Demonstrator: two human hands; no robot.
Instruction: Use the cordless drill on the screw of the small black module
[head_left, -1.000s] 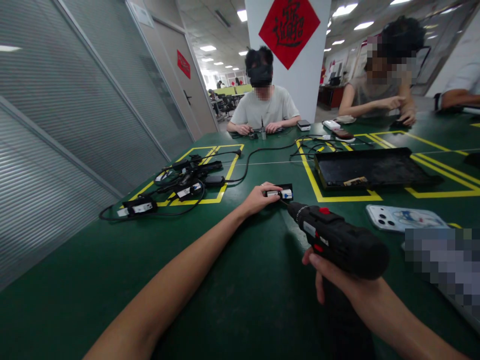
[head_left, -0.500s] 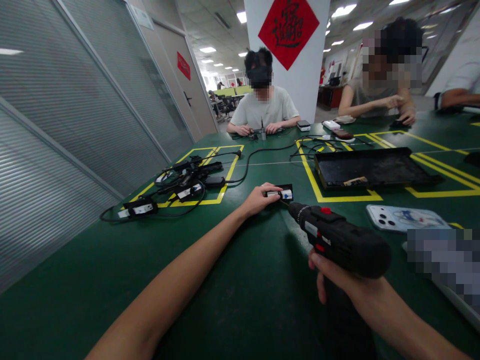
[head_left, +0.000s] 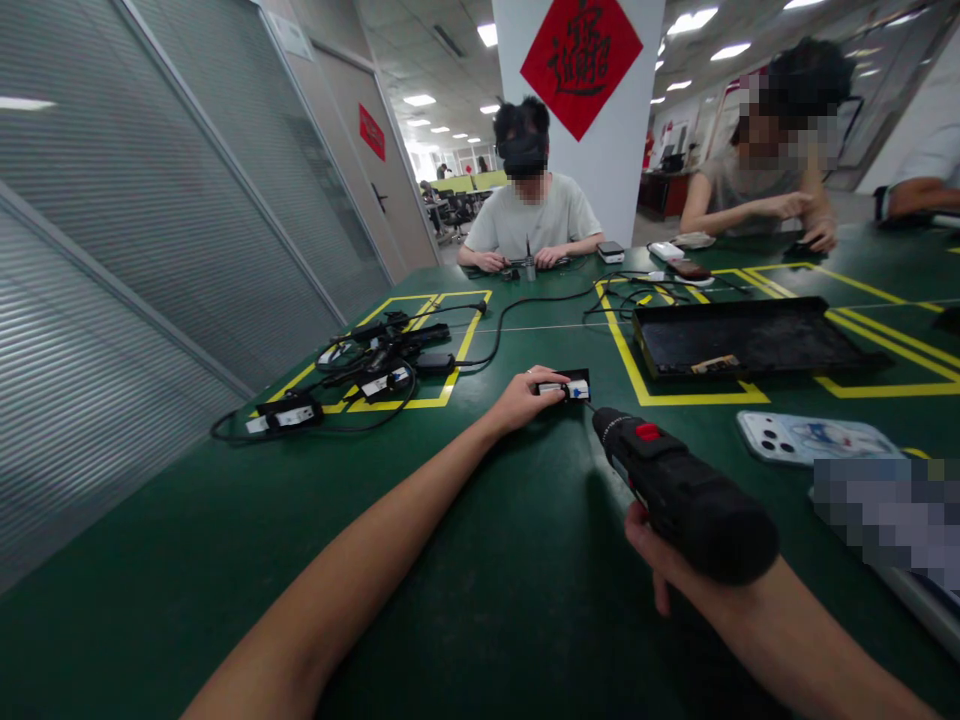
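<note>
My left hand [head_left: 529, 396] presses on a small black casing with a white strip and a blue bit [head_left: 576, 390], lying on the green table [head_left: 480, 560]. Its fingers curl over the left part of this piece and hide some of it. Gripped by the handle in my right hand [head_left: 667, 550] is a black cordless drill [head_left: 682, 485] with a red switch on top. The drill points forward and left, its thin bit ending close to the casing's right front edge. Whether the tip touches the casing I cannot tell.
Tangled black cables and adapters [head_left: 397, 350] lie at the left. A shallow black tray [head_left: 750, 335] sits at the right, holding a small brownish strip. A phone [head_left: 817, 437] rests nearer, beside a blurred-out object [head_left: 892, 530]. Co-workers [head_left: 529, 210] sit across the table.
The drill has shifted slightly right, and its bit has swung from the front middle of the casing toward its right end. My left hand stays on the casing.
</note>
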